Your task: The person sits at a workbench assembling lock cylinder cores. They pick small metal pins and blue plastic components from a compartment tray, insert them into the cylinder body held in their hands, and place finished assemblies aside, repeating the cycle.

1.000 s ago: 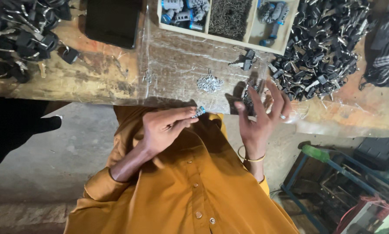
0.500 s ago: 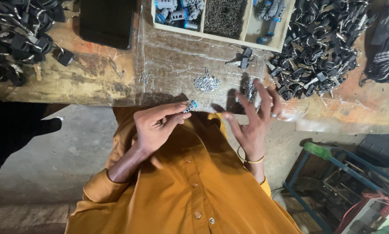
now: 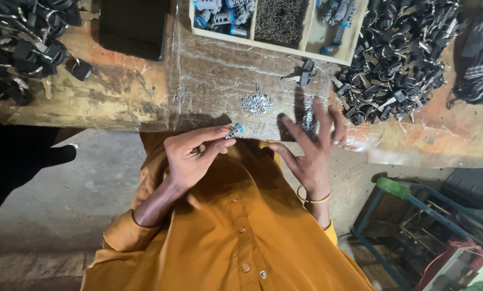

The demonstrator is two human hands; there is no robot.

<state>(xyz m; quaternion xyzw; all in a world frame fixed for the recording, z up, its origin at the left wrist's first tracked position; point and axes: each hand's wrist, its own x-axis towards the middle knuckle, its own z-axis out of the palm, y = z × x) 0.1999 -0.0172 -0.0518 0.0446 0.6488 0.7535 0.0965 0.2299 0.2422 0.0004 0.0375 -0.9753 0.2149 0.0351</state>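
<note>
- The left hand (image 3: 190, 156) is pinching a small silver cylinder with a blue end (image 3: 234, 130) at its fingertips, just over the bench edge (image 3: 117, 121); it looks light, stiff and smooth (probably slippery), best gripped across its sides;
- The right hand (image 3: 311, 148) is spreading wide, holding nothing, fingers reaching over 1 small heap of silver bits (image 3: 308, 119);
- A wooden tray (image 3: 276, 46) with 3 compartments is sitting farther back.

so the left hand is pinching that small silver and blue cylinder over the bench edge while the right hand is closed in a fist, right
Not quite. The left hand does pinch the small silver and blue cylinder, but the right hand is open, fingers spread over the bench edge. The head view shows it.
</note>
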